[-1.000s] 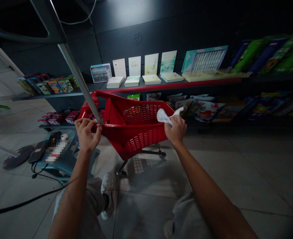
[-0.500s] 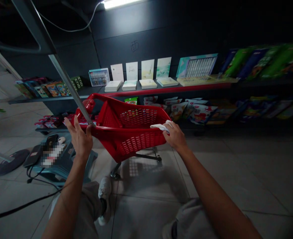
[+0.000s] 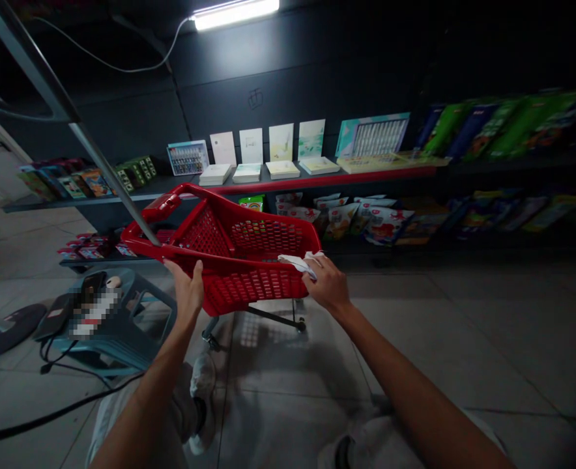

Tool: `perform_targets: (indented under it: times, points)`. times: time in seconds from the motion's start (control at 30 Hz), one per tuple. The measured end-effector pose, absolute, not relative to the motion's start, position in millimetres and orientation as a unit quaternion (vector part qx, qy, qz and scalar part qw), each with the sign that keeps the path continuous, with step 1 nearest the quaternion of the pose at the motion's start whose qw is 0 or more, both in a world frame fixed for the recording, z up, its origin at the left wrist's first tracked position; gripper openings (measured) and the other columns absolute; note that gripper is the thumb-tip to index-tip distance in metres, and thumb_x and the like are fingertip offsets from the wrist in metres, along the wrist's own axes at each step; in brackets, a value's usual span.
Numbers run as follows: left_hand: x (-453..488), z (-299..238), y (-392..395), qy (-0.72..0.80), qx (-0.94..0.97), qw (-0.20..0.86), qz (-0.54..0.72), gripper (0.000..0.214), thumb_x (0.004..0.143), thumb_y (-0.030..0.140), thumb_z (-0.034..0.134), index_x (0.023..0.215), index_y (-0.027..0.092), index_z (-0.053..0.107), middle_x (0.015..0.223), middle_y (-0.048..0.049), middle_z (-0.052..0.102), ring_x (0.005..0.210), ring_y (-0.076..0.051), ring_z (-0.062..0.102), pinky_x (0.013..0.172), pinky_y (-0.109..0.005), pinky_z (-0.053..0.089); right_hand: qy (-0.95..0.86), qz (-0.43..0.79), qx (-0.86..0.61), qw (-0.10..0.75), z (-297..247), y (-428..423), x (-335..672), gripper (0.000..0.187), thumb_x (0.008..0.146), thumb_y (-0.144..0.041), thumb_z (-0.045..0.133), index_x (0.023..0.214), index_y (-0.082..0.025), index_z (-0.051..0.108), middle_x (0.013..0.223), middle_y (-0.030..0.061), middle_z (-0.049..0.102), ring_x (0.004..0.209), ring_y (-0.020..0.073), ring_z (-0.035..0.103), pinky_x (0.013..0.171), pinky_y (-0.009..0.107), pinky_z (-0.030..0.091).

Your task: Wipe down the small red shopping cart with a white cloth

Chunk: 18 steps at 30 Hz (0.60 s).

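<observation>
A small red shopping cart (image 3: 256, 280) stands in front of me, its handle end to the left. My right hand (image 3: 330, 283) is closed around a white cloth (image 3: 300, 262), pressed on the near rim at the cart's right end. Part of the cloth sticks out leftward along the rim. My left hand (image 3: 187, 290) is against the cart's near side, below the handle end. Its thumb and fingers are spread, with no object seen in them; some fingers are hidden.
A grey metal pole (image 3: 115, 182) slants down to the cart's handle end. Left of my legs stands a blue-grey stool (image 3: 136, 319) with devices and cables on it. Behind the cart, a shelf (image 3: 268, 185) carries books and boxes, with snack bags (image 3: 386, 221) below.
My left hand has moved right and down, from beside the handle to the cart's near side. The right hand keeps the cloth on the rim. The whole view has shifted slightly.
</observation>
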<state>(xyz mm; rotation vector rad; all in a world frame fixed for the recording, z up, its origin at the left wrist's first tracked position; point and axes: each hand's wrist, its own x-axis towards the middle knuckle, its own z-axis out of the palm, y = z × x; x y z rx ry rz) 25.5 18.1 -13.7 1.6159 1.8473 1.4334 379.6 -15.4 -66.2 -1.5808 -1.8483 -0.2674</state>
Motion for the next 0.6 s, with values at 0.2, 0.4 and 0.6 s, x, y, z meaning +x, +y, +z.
perform_targets:
  times: [0.2, 0.4, 0.6]
  points:
    - [74, -42, 1, 0.665, 0.531, 0.324, 0.412, 0.104, 0.092, 0.075, 0.047, 0.167, 0.013, 0.008, 0.175, -0.0197, 0.008, 0.163, -0.029, 0.003, 0.133, -0.041, 0.017, -0.756, -0.018, -0.571, 0.319, -50, -37, 356, 0.029, 0.092, -0.026, 0.054, 0.114, -0.019, 0.071, 0.111, 0.0098, 0.073, 0.103, 0.0239, 0.065, 0.093, 0.032, 0.048]
    - [81, -50, 5, 0.675, 0.516, 0.305, 0.429, 0.122, 0.085, 0.078, 0.056, 0.164, 0.005, -0.003, 0.172, -0.0270, -0.015, 0.159, -0.032, -0.019, 0.133, -0.050, 0.001, -0.798, 0.045, -0.528, 0.288, -33, -66, 317, 0.027, 0.101, -0.033, 0.052, 0.116, -0.021, 0.071, 0.106, 0.0065, 0.072, 0.095, 0.0201, 0.065, 0.086, 0.030, 0.043]
    - [42, -57, 26, 0.703, 0.509, 0.224, 0.443, 0.115, 0.086, 0.054, 0.067, 0.161, -0.004, 0.001, 0.172, -0.0323, -0.005, 0.162, -0.035, -0.007, 0.134, -0.047, 0.005, -0.843, 0.030, -0.474, 0.253, -29, -78, 289, 0.021, 0.098, -0.034, 0.059, 0.107, -0.020, 0.072, 0.100, 0.0060, 0.071, 0.091, 0.0197, 0.063, 0.083, 0.031, 0.040]
